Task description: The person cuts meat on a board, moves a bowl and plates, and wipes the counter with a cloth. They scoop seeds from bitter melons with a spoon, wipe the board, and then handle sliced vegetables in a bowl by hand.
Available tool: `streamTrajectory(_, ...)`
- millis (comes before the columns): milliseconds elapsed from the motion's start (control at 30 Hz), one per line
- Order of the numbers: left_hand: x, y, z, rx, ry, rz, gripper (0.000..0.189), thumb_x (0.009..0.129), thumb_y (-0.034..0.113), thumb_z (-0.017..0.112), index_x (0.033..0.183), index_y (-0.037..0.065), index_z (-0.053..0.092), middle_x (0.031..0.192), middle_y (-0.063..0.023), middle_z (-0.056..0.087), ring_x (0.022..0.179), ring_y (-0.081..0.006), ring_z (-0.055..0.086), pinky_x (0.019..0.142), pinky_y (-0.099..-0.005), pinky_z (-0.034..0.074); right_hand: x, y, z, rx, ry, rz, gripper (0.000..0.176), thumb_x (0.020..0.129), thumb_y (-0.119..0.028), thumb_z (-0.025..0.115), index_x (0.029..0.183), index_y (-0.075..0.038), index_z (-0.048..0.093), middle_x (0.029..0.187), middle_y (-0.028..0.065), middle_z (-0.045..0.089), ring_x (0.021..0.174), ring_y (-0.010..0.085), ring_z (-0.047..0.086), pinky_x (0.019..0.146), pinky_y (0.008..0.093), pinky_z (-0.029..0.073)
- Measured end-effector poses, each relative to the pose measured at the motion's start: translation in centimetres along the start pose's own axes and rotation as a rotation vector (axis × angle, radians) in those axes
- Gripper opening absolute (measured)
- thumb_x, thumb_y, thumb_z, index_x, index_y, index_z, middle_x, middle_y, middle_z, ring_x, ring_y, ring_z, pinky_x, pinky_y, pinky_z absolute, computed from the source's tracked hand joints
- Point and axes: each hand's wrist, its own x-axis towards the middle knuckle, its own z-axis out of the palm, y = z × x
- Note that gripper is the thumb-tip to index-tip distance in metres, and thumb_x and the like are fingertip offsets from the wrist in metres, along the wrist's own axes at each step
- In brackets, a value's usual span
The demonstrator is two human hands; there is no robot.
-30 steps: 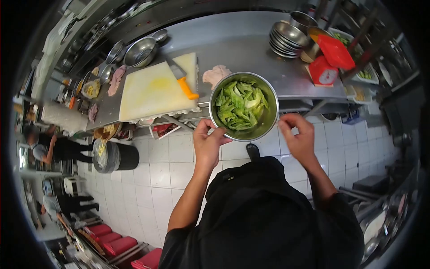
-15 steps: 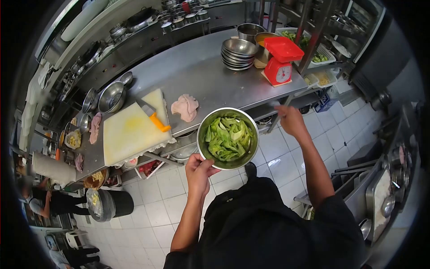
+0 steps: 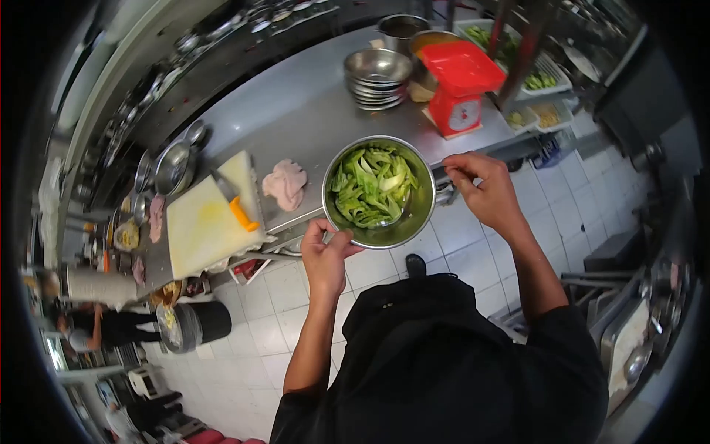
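Observation:
My left hand (image 3: 325, 255) grips the lower left rim of a round steel bowl (image 3: 423, 222), thumb over the edge. Cut green leaves (image 3: 373, 185) lie inside it, with some pale stem pieces among them. My right hand (image 3: 481, 185) is raised just right of the bowl, its fingers drawn together in a pinch. Whether anything is between those fingertips cannot be made out. Beyond the bowl, on the steel counter, lie a piece of pale raw meat (image 3: 285, 185) and a white cutting board (image 3: 203, 229) bearing an orange-handled knife (image 3: 240, 212).
A red kitchen scale (image 3: 458, 85) stands at the counter's right end, beside stacked steel bowls (image 3: 377, 70). Crates of greens (image 3: 540, 80) are on a rack to the right. A lined bin (image 3: 192, 325) and another person (image 3: 111, 329) are at the lower left.
My right hand has come left and slightly up, closer to the bowl. The bowl, still in my left hand, is a little higher in view. The camera view has shifted.

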Motion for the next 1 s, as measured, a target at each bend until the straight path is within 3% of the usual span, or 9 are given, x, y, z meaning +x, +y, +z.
streamTrajectory(167,1.2,-1.4,5.2,0.101,-0.125,-0.086,0.015,0.079,-0.005,0.060,0.085,0.004,0.050,0.084,-0.0056,0.058,0.066,-0.0134,0.058,0.054,-0.0299,0.055,-5.1,2.5,-5.3,-0.116,0.202,0.187,0.014,0.082,0.000,0.065,0.096,0.000,0.068,0.088,0.0100,0.068,0.073,0.0151,0.063,0.067,0.0279,0.050)
streamTrajectory(200,1.4,-2.3,5.7,0.112,-0.196,-0.113,0.015,0.079,-0.005,0.061,0.090,0.004,0.054,0.087,-0.0050,0.058,0.072,-0.0141,0.060,0.056,-0.0302,0.057,-6.6,3.0,-5.9,-0.182,0.286,0.155,0.017,0.080,-0.003,0.063,0.097,-0.001,0.068,0.087,0.0165,0.067,0.077,0.0293,0.066,0.069,0.0347,0.051)
streamTrajectory(233,1.5,-3.5,6.5,0.116,-0.272,-0.136,0.018,0.079,-0.004,0.062,0.095,0.004,0.057,0.090,-0.0045,0.059,0.077,-0.0149,0.062,0.058,-0.0305,0.058,-8.5,2.7,-7.2,-0.240,0.276,0.269,0.018,0.078,-0.001,0.062,0.096,-0.001,0.068,0.086,0.0179,0.067,0.078,0.0319,0.066,0.071,0.0362,0.052)
streamTrajectory(267,0.9,-4.1,8.1,0.109,-0.330,-0.180,0.016,0.078,-0.005,0.060,0.091,0.004,0.055,0.089,-0.0059,0.058,0.076,-0.0158,0.063,0.058,-0.0320,0.059,-10.4,3.5,-8.1,-0.202,0.351,0.244,0.018,0.078,0.000,0.061,0.095,-0.001,0.068,0.086,0.0174,0.068,0.078,0.0319,0.066,0.072,0.0365,0.052)
streamTrajectory(367,-0.7,-7.7,11.6,0.017,-0.456,-0.296,0.018,0.076,-0.010,0.055,0.081,0.004,0.046,0.084,-0.0096,0.058,0.069,-0.0195,0.063,0.057,-0.0360,0.061,-14.6,2.0,-11.8,-0.226,0.380,0.476,0.018,0.081,-0.004,0.061,0.097,-0.001,0.068,0.088,0.0176,0.068,0.079,0.0313,0.066,0.073,0.0373,0.052)
streamTrajectory(533,-2.2,-11.9,18.3,0.085,-0.639,-0.488,0.019,0.075,-0.012,0.055,0.082,0.002,0.045,0.082,-0.0093,0.055,0.065,-0.0206,0.062,0.054,-0.0365,0.061,-19.3,4.3,-16.3,-0.263,0.578,0.602,0.019,0.083,-0.008,0.059,0.099,-0.003,0.069,0.090,0.0175,0.069,0.081,0.0321,0.067,0.073,0.0373,0.052)
streamTrajectory(667,-2.1,-15.3,27.5,0.223,-0.792,-0.511,0.021,0.075,-0.012,0.056,0.081,0.004,0.043,0.081,-0.0107,0.056,0.069,-0.0237,0.065,0.058,-0.0428,0.063,-22.2,8.3,-22.0,-0.313,0.732,0.670,0.018,0.083,-0.008,0.060,0.098,-0.002,0.069,0.090,0.0177,0.068,0.082,0.0327,0.066,0.075,0.0381,0.052)
streamTrajectory(767,-2.9,-17.8,36.9,0.200,-0.861,-0.527,0.016,0.078,-0.010,0.053,0.084,0.002,0.045,0.083,-0.0139,0.057,0.068,-0.0256,0.065,0.056,-0.0417,0.062,-24.8,11.4,-28.7,-0.398,0.837,0.730,0.015,0.082,-0.008,0.061,0.094,-0.003,0.070,0.088,0.0159,0.068,0.081,0.0310,0.066,0.074,0.0383,0.052)
streamTrajectory(1000,-2.7,-19.9,53.4,0.161,-0.847,-0.435,0.017,0.076,-0.010,0.053,0.083,0.003,0.045,0.079,-0.0121,0.057,0.066,-0.0243,0.063,0.056,-0.0410,0.061,-27.0,15.1,-43.8,-0.500,0.983,0.769,0.011,0.080,-0.004,0.062,0.088,-0.003,0.069,0.086,0.0126,0.066,0.075,0.0287,0.063,0.068,0.0372,0.050)
